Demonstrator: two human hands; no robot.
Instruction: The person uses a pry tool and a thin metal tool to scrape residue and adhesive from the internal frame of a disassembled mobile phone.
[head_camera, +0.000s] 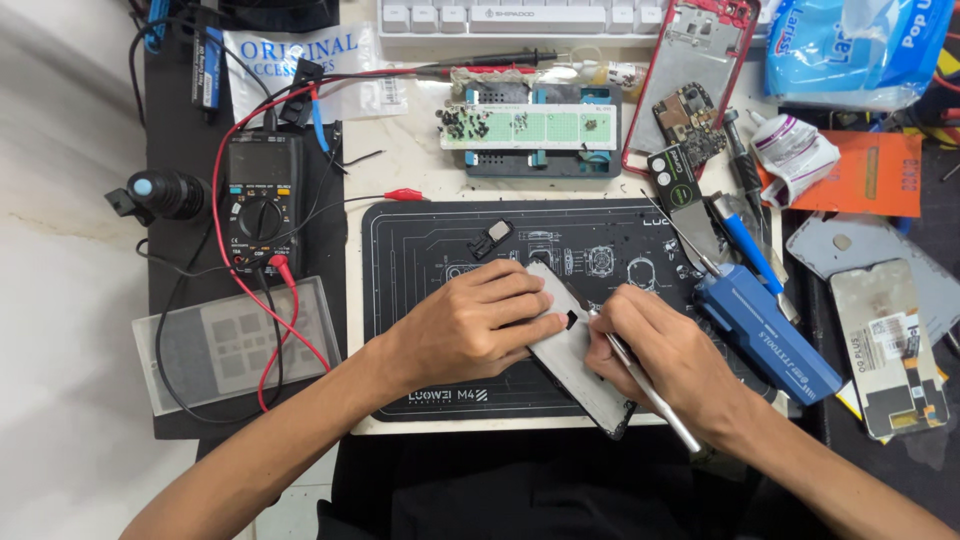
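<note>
A grey phone screen panel (580, 365) lies slanted on the black work mat (420, 250), face down. My left hand (465, 325) rests on its upper left part and holds it down. My right hand (665, 355) grips silver tweezers (645, 385) like a pen, their tip touching the panel near a small black part at its right edge. Both forearms come in from the bottom of the view.
A black multimeter (260, 200) with red and black leads sits left. A blue tool case (770, 335), a blue-handled tool (745, 245) and another screen (890, 345) lie right. Behind the mat are a screw tray (530, 128), a red phone frame (700, 60) and a keyboard (520, 15).
</note>
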